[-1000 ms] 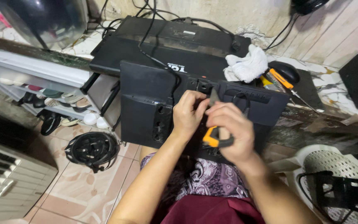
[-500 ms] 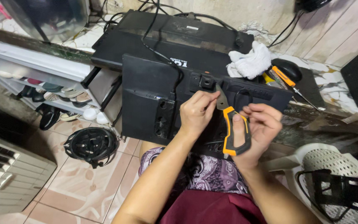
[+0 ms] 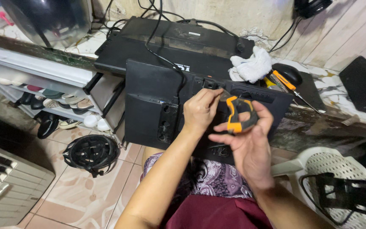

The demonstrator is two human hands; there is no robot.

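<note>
1. A black flat-screen monitor (image 3: 178,46) lies face down on the worktop (image 3: 339,95) at the back, cables running over its rear panel.
2. In front of it a second black monitor back panel (image 3: 149,106) leans upright against the worktop edge, over the person's lap; a black cable drops to its middle.
3. To the left, a white shoe rack (image 3: 43,70) holds its load on open shelves: pairs of sandals and shoes (image 3: 60,101) in a row, with a dark shoe at the bottom.
4. A white ribbed appliance (image 3: 5,182) stands on the tiled floor at lower left.
5. A white plastic chair (image 3: 318,163) at lower right carries a black bracket (image 3: 348,195) with a cable on its seat.
6. A black bicycle helmet (image 3: 90,153) rests upturned on the floor beside the rack; whether anything lies inside it cannot be told.
7. A crumpled white cloth (image 3: 253,63) lies on the worktop, touching the flat monitor's edge.
8. The right hand (image 3: 246,144) is closed around orange-and-black pliers (image 3: 239,114), held just before the upright panel, nose toward its top edge.
9. The left hand (image 3: 201,111) pinches at the panel's top edge, fingertips closed beside the pliers' nose; what it pinches is too small to tell.
10. An orange-handled screwdriver (image 3: 286,82) lies by a black mouse (image 3: 289,73), right of the cloth.
</note>
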